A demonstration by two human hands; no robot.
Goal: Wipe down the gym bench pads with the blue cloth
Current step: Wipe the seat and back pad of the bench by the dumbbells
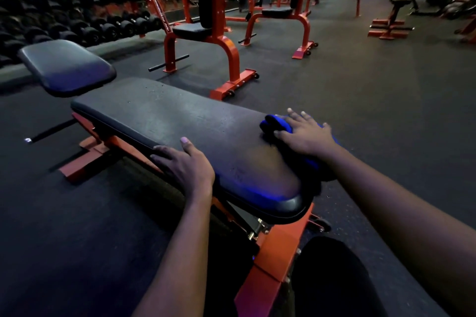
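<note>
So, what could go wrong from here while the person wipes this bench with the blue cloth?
The blue cloth is bunched under the right hand close to the right edge of the long pad, so it may slide off onto the floor. The left hand rests on the opposite edge; that patch may stay unwiped. The small pad stands apart and might be forgotten.
</note>
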